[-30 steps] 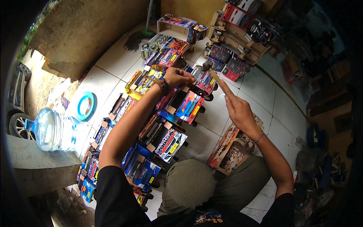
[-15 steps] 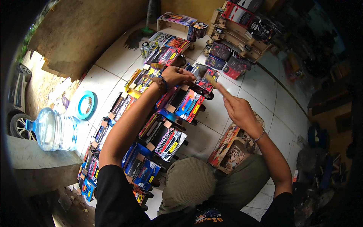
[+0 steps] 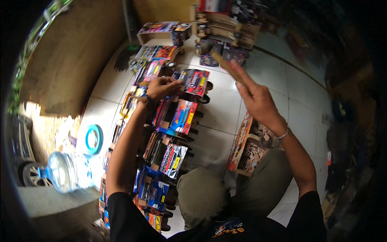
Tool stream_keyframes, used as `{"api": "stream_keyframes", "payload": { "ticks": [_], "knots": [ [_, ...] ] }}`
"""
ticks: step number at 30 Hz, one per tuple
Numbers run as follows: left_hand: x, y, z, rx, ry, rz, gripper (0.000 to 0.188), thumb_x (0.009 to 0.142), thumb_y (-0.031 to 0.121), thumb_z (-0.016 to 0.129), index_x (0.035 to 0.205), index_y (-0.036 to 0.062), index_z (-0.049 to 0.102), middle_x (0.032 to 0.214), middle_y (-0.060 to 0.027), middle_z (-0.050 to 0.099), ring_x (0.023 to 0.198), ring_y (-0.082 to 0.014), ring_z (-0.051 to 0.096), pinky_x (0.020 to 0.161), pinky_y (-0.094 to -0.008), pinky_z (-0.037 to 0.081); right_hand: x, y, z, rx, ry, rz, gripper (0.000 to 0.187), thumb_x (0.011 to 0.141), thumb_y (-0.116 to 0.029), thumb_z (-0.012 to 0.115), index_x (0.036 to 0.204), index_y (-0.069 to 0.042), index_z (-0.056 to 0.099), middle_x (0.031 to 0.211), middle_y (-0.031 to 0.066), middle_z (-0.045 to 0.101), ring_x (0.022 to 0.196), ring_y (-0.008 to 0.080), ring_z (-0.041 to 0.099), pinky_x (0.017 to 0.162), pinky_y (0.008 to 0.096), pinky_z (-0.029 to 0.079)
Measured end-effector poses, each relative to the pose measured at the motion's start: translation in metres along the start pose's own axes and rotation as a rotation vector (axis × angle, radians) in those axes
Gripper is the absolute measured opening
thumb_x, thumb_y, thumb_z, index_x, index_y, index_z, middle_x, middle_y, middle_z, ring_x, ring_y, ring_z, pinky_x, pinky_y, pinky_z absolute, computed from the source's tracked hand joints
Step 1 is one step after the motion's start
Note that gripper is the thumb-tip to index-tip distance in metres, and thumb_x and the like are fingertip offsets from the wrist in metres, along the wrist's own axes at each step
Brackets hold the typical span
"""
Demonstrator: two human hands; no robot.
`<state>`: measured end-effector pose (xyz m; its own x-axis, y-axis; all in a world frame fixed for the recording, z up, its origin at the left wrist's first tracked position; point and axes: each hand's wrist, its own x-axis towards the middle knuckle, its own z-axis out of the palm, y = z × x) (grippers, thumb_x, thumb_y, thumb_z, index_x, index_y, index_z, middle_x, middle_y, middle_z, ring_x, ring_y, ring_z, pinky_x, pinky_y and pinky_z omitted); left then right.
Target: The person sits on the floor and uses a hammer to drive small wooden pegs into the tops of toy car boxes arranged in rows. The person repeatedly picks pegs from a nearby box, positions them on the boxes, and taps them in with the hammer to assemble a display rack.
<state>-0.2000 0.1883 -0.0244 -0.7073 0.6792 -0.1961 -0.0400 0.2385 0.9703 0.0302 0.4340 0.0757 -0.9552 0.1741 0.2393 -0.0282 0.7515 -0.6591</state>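
Observation:
My right hand [image 3: 260, 99] is raised over the tiles, closed around a flat, light-brown wooden stick [image 3: 227, 66]; motion blur hides its exact kind. My left hand [image 3: 163, 88] is pinched beside a toy truck with a black and red printed panel [image 3: 195, 82]. Whatever lies between those fingertips is hidden or too small to name. Below that truck stand others in a row: one with a blue and red panel [image 3: 184, 117], one with a white and black panel [image 3: 174, 161], and a blue one [image 3: 157, 195]. Black wheels show along their right sides.
An open wooden box [image 3: 240, 143] of small wood pieces stands by my right knee. A large clear water bottle [image 3: 70, 171] and a turquoise ring [image 3: 93, 139] are at left. More trucks and a wooden frame with wheels [image 3: 221, 28] stand at the back, near a broom [image 3: 128, 60].
My view has shifted, so the scene sits differently. The stick has lifted away from the black and red truck and my left hand. My left hand remains pinched by that truck.

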Motion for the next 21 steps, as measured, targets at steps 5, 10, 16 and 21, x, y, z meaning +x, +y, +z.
{"api": "stream_keyframes", "payload": {
  "ticks": [5, 10, 16, 21],
  "knots": [
    [0.012, 0.05, 0.032, 0.654, 0.096, 0.331, 0.036, 0.09, 0.034, 0.074, 0.108, 0.0025, 0.073, 0.095, -0.0108, 0.075, 0.089, -0.0211, 0.071, 0.077, -0.0339, 0.054, -0.062, -0.03, -0.084, 0.781, 0.294, 0.267, 0.051, 0.105, -0.036, 0.044, 0.149, -0.01, 0.041, 0.06, -0.006, 0.036, 0.044, 0.0011, 0.031, 0.038, 0.0176, 0.033],
    [0.028, 0.078, 0.142, 0.619, -0.101, 0.455, 0.023, 0.091, 0.02, 0.072, 0.108, 0.004, 0.072, 0.093, -0.0128, 0.074, 0.082, -0.0204, 0.072, 0.073, -0.0314, 0.055, -0.147, -0.042, -0.083, 0.96, 0.886, 0.378, 0.052, 0.105, -0.048, 0.032, 0.135, -0.008, 0.046, 0.055, -0.0058, 0.026, 0.036, 0.0045, 0.018, 0.027, 0.0206, 0.028],
    [0.055, 0.009, 0.305, 1.023, -0.815, 0.587, 0.023, 0.094, 0.01, 0.057, 0.113, 0.0074, 0.07, 0.105, -0.0167, 0.072, 0.092, -0.0341, 0.07, 0.083, -0.0427, 0.058, -0.21, -0.012, -0.074, 1.161, 1.108, 0.663, 0.047, 0.105, -0.05, 0.031, 0.125, -0.01, 0.045, 0.052, -0.0046, 0.024, 0.033, 0.0078, 0.013, 0.024, 0.0246, 0.028],
    [0.076, -0.032, 0.377, 1.291, -0.988, 0.577, 0.024, 0.088, 0.009, 0.06, 0.11, 0.0059, 0.069, 0.108, -0.0256, 0.068, 0.103, -0.0349, 0.069, 0.083, -0.0422, 0.059, -0.256, 0.003, -0.085, 1.396, 1.011, 0.391, 0.053, 0.104, -0.059, 0.024, 0.128, -0.014, 0.042, 0.046, -0.0018, 0.032, 0.024, 0.0145, 0.028, 0.022, 0.031, 0.036]
  ]
}}
